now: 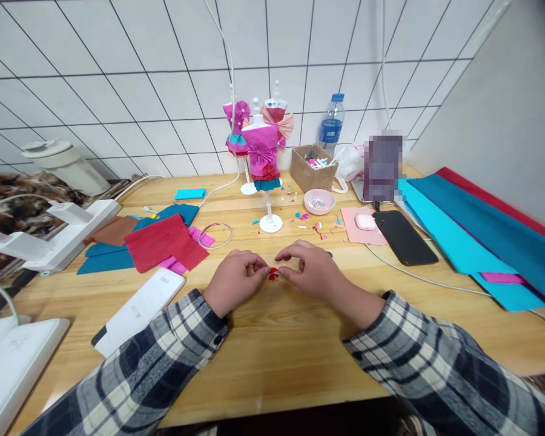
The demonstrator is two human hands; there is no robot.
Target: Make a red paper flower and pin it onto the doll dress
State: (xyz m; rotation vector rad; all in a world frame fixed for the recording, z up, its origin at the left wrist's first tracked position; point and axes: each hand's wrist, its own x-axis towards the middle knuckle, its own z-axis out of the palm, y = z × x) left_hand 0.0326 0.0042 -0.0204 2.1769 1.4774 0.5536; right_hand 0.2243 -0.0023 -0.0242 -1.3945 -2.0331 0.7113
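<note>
My left hand (240,277) pinches a small red paper flower (273,274) between thumb and fingertips, a little above the table's middle. Facing it, my right hand (311,269) has its thumb tip at the flower's right edge. A gap shows between that thumb and the curled forefinger. Just beyond my hands stands a small white dress form (269,221) dressed in pink, red and teal paper with a pleated rosette. Two more dressed forms, one with a pink bodice (237,115) and one with a peach bow (284,124), stand behind it.
Red paper (166,242) and a white phone-shaped slab (140,312) lie left. A cardboard box (313,172), pink bowl (320,201) and water bottle (331,124) stand behind. Right are a black phone (406,237) and long teal paper (481,227). A power strip (68,236) sits far left.
</note>
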